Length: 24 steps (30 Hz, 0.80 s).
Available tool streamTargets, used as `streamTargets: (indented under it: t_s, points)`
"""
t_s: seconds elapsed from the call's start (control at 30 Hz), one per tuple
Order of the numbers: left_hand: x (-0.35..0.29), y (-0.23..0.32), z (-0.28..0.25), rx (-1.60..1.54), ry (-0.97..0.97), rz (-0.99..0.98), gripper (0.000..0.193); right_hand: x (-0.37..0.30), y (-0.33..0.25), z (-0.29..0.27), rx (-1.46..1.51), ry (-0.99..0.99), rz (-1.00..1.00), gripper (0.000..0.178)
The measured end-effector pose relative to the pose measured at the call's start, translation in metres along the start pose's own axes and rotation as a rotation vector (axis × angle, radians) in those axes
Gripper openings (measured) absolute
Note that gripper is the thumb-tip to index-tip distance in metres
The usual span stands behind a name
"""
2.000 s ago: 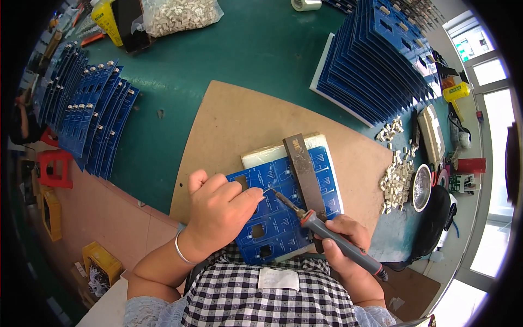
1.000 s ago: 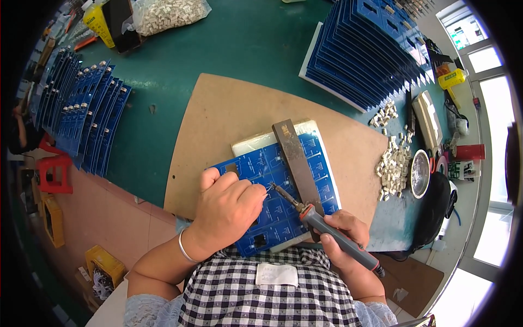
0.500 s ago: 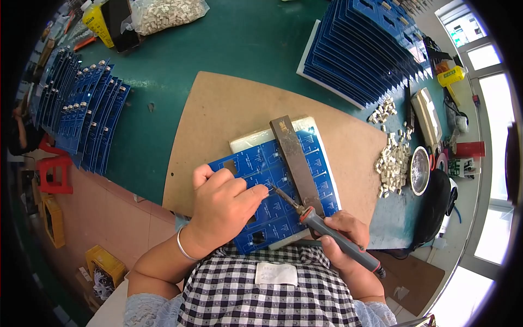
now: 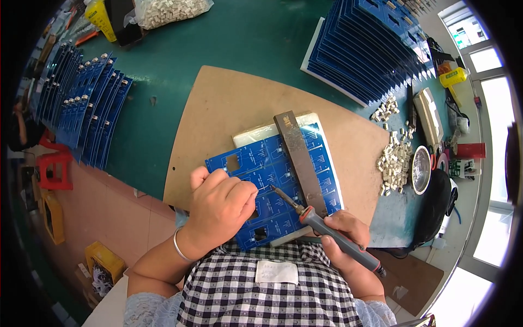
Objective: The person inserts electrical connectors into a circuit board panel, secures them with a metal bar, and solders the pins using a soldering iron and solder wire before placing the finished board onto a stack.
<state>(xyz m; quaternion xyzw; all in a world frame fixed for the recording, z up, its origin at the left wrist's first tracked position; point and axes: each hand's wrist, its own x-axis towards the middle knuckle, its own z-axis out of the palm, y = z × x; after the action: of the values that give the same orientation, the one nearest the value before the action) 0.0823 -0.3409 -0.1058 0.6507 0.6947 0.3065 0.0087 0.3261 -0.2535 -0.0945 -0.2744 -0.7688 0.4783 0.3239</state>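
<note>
A blue circuit board [image 4: 251, 155] with square cutouts lies tilted on a cream-coloured pad [image 4: 253, 134]. Across the board rests a long brown bar [image 4: 301, 163]. My right hand [image 4: 348, 231] grips a grey and orange soldering iron [image 4: 333, 232], its tip at the board's middle, close to the bar's left side. Left of that tip, my left hand [image 4: 222, 207] hovers over the board with fingers curled and thumb pressed in. Whatever is pinched there is too small to make out. This hand hides part of the board's left side.
Beneath the pad lies a brown board [image 4: 218, 103] on the green table [image 4: 163, 71]. Blue circuit boards stand stacked at far right [image 4: 354, 54] and left [image 4: 90, 109]. Small white connectors [image 4: 395, 163] are heaped at right beside a metal bowl [image 4: 420, 170]. A bag of connectors [image 4: 171, 12] sits at the back.
My left hand has drawn back left and slightly down from the iron's tip, uncovering more of the board. The iron has barely moved. The view has shifted slightly.
</note>
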Motion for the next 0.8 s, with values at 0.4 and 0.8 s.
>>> streamTargets:
  t_s: [0.4,0.8]
  points:
    - [-0.0021,0.0045,0.0044,0.009,-0.008,0.03,0.014,-0.0012,-0.0035,0.0007,-0.043,-0.018,-0.029,0.027]
    - [-0.0024,0.0053,-0.0002,0.049,-0.01,0.044,0.014,-0.0031,-0.0065,-0.0012,-0.079,-0.032,-0.041,0.027]
